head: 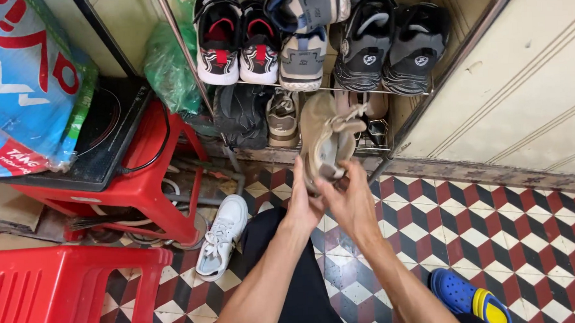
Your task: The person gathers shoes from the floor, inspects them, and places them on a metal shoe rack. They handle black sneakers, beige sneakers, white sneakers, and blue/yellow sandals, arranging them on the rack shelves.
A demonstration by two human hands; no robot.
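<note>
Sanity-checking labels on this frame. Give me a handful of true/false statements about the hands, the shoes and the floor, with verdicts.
1. Both hands hold one beige shoe. True: the left hand and right hand grip it from below.
2. A white sneaker lies on the tiled floor. True.
3. The white sneaker sits on the shoe rack. False: it is on the floor, beside the red stool.
4. The clog at bottom right is red. False: it is blue with a yellow part.
5. The rack's top shelf is bare. False: several pairs stand on it, among them black sandals.
</note>
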